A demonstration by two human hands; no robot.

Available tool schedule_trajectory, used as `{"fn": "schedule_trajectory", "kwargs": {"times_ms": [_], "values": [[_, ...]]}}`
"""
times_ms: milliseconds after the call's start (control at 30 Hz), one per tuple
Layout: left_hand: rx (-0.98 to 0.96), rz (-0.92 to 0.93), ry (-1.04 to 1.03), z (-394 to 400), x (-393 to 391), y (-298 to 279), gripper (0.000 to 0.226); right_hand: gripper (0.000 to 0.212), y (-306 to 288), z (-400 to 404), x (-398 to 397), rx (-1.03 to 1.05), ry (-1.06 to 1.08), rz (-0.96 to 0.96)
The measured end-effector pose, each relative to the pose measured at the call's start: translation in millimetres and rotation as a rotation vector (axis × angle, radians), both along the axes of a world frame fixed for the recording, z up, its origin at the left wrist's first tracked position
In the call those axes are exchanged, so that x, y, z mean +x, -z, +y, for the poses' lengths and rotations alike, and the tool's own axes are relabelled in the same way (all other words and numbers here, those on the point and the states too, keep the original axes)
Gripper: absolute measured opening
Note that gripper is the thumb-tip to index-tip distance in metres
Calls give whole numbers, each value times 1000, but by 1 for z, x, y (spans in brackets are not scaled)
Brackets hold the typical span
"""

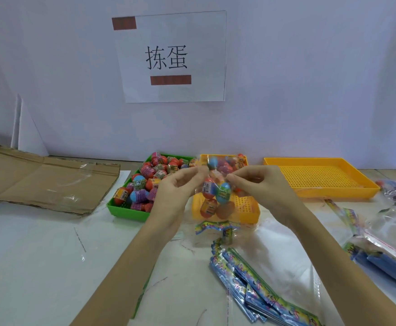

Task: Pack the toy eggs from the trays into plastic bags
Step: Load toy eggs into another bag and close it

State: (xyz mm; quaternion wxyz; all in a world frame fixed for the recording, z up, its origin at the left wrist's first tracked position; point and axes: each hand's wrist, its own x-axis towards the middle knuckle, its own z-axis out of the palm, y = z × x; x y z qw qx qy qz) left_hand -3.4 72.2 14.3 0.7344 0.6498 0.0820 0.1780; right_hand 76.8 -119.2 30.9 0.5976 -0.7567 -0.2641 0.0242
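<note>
The left hand (180,184) and the right hand (255,182) each pinch one side of the mouth of a clear plastic bag (215,196), fingertips closed on the film, and hold it in the air between them. Several toy eggs (218,194) hang in it, stacked loosely.

The film looks thin and the pinch is small, so the weight of the eggs could pull an edge out of the fingers; the bag would then tip and spill. If the next step is sealing, a mouth pressed unevenly could be left partly open.

Directly below and behind the hands sits the small yellow tray (246,208), its near wall just under the bag's bottom, so lowering the bag could catch that rim. Just outside the left hand is the green tray (126,210), full of eggs. Beyond the right hand lies a larger yellow tray (321,180), apparently bare. Nearer the body, printed header cards (258,281) and spare bags (392,234) crowd the table (39,255) under the right forearm; the space under the left forearm looks open.
</note>
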Motion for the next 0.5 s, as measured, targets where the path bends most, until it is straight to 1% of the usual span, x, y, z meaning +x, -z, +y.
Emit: {"fn": "schedule_trajectory", "kwargs": {"times_ms": [67,133,200,233,367,500], "values": [[-70,6,56,-1,-1,2,28,11,-2,-4,0,67,-3,74],[-237,9,60,-1,-1,2,18,10,-5,-5,-1,101,-22,133],[-376,25,57,0,-1,1,14,13,-6,-6,-1,107,-38,178],[-408,30,55,0,-1,0,13,14,-7,-7,-1,98,-42,183],[-439,47,54,3,1,1,10,13,-7,-8,1,60,-31,158],[-415,41,70,5,2,3,16,15,-8,-10,1,65,-53,160]]}}
